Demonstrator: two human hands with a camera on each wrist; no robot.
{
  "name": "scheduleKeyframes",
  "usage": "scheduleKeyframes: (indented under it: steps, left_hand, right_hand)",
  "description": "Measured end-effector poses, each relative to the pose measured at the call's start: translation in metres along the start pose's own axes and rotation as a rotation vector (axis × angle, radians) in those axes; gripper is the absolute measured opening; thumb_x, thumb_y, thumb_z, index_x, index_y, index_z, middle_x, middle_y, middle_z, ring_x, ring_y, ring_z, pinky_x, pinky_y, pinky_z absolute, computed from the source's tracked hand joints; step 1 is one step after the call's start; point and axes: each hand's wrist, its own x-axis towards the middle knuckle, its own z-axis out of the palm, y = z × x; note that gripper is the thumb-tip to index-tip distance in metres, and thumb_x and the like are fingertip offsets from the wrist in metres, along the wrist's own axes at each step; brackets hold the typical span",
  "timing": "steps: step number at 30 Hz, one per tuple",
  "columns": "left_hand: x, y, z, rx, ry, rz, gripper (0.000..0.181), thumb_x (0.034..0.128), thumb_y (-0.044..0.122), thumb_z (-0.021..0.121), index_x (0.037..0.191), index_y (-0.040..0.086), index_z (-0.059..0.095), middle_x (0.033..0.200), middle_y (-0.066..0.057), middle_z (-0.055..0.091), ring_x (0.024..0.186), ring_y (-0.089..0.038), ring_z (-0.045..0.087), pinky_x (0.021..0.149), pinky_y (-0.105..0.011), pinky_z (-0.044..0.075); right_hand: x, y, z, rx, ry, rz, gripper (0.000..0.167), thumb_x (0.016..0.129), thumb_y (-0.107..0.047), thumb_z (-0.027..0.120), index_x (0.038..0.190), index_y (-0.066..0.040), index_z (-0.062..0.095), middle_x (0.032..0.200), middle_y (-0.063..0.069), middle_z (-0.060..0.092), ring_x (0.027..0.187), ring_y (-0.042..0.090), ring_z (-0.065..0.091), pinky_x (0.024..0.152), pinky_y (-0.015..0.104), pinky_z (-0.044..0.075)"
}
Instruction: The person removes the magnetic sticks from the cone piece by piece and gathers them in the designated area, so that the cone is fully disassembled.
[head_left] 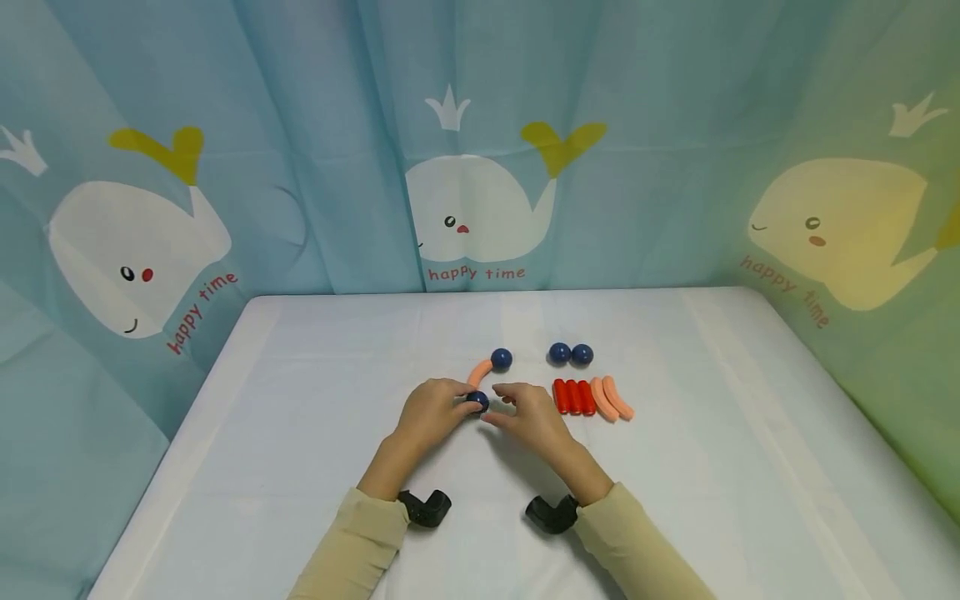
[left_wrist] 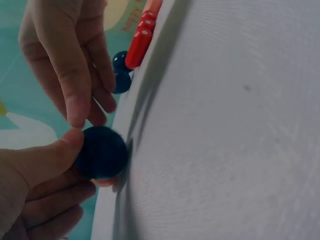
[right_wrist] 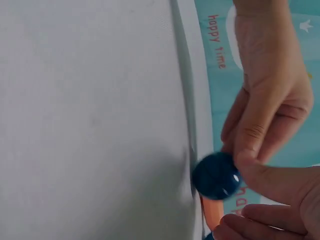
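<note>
My left hand (head_left: 429,413) pinches a dark blue ball (head_left: 477,402) between thumb and fingers, low over the white table. Close by on the right is my right hand (head_left: 531,419), its thumb and fingers spread apart beside the ball. The two thumb tips meet next to the ball (right_wrist: 217,176) in the right wrist view. Behind the held ball lies a curved orange-pink stick (head_left: 480,372), with another blue ball (head_left: 502,359) at its far end. Whether the held ball touches the stick cannot be told.
Right of the hands, several red rods (head_left: 574,397) lie side by side with two curved orange-pink sticks (head_left: 618,398). Two blue balls (head_left: 571,354) sit together behind them. A whale-print curtain (head_left: 337,208) hangs along the table's far edge.
</note>
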Motion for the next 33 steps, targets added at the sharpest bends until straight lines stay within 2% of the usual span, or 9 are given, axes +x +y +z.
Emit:
scheduleKeyframes:
  steps: [3, 6, 9, 15, 19, 24, 29, 33]
  left_hand:
    - [0.000, -0.001, -0.002, -0.027, -0.037, 0.003, 0.026, 0.0833, 0.023, 0.068, 0.105, 0.009, 0.071, 0.099, -0.005, 0.068, 0.093, -0.022, 0.063, 0.079, -0.036, 0.049]
    - [0.000, -0.005, -0.005, -0.049, -0.050, -0.009, 0.025, 0.0829, 0.018, 0.069, 0.106, 0.010, 0.070, 0.102, -0.004, 0.067, 0.096, -0.021, 0.062, 0.083, -0.036, 0.048]
    - [0.000, -0.008, -0.009, -0.060, -0.043, -0.016, 0.025, 0.0822, 0.014, 0.070, 0.107, 0.009, 0.070, 0.104, -0.004, 0.067, 0.099, -0.021, 0.061, 0.085, -0.036, 0.047]
    - [0.001, -0.012, -0.011, -0.064, -0.046, 0.012, 0.029, 0.0811, 0.011, 0.070, 0.110, 0.006, 0.068, 0.107, -0.007, 0.066, 0.102, -0.023, 0.060, 0.087, -0.037, 0.045]
    - [0.000, -0.014, -0.009, -0.069, -0.033, 0.039, 0.034, 0.0781, 0.013, 0.073, 0.110, 0.005, 0.067, 0.109, -0.006, 0.065, 0.103, -0.022, 0.059, 0.087, -0.036, 0.045]
    - [0.000, -0.016, -0.006, -0.103, -0.026, 0.096, 0.042, 0.0738, 0.013, 0.076, 0.114, 0.005, 0.066, 0.111, -0.005, 0.064, 0.105, -0.022, 0.058, 0.088, -0.036, 0.045]
    - [0.001, -0.013, -0.004, -0.062, -0.094, 0.140, 0.040, 0.0745, 0.013, 0.076, 0.112, 0.004, 0.066, 0.113, -0.006, 0.063, 0.110, -0.023, 0.055, 0.092, -0.036, 0.042]
    - [0.001, -0.010, -0.004, 0.029, -0.134, 0.197, 0.030, 0.0748, 0.015, 0.076, 0.103, 0.006, 0.070, 0.106, -0.003, 0.066, 0.102, -0.020, 0.059, 0.086, -0.034, 0.045]
  right_hand:
    - [0.003, -0.002, 0.006, 0.002, -0.012, 0.004, 0.031, 0.072, -0.022, 0.079, 0.093, -0.001, 0.070, 0.081, 0.008, 0.067, 0.071, 0.020, 0.060, 0.062, 0.030, 0.049]
    - [0.007, -0.003, 0.011, 0.022, -0.023, 0.018, 0.025, 0.074, -0.023, 0.078, 0.085, -0.004, 0.068, 0.065, 0.000, 0.058, 0.059, 0.012, 0.050, 0.051, 0.023, 0.039]
    - [0.009, -0.005, 0.015, 0.037, -0.021, 0.042, 0.023, 0.075, -0.021, 0.077, 0.086, -0.003, 0.069, 0.062, -0.003, 0.054, 0.056, 0.009, 0.044, 0.049, 0.022, 0.034]
    - [0.009, -0.005, 0.016, 0.052, -0.043, 0.063, 0.029, 0.075, -0.017, 0.077, 0.097, 0.001, 0.069, 0.079, 0.003, 0.066, 0.065, 0.010, 0.052, 0.060, 0.025, 0.047]
    - [0.007, -0.003, 0.012, 0.101, -0.134, 0.042, 0.031, 0.077, -0.014, 0.075, 0.102, 0.002, 0.068, 0.091, 0.007, 0.068, 0.073, 0.010, 0.057, 0.068, 0.028, 0.051]
    - [0.003, 0.000, 0.004, 0.115, -0.245, -0.013, 0.033, 0.078, -0.010, 0.073, 0.107, 0.005, 0.065, 0.097, 0.011, 0.067, 0.080, 0.015, 0.060, 0.074, 0.031, 0.051]
    - [0.000, -0.001, -0.003, 0.091, -0.316, -0.053, 0.034, 0.079, -0.008, 0.072, 0.109, 0.006, 0.064, 0.105, 0.015, 0.065, 0.092, 0.022, 0.061, 0.080, 0.037, 0.050]
    - [-0.001, 0.000, -0.006, 0.081, -0.337, -0.073, 0.033, 0.079, -0.007, 0.072, 0.109, 0.006, 0.064, 0.106, 0.015, 0.064, 0.095, 0.025, 0.061, 0.081, 0.039, 0.049]
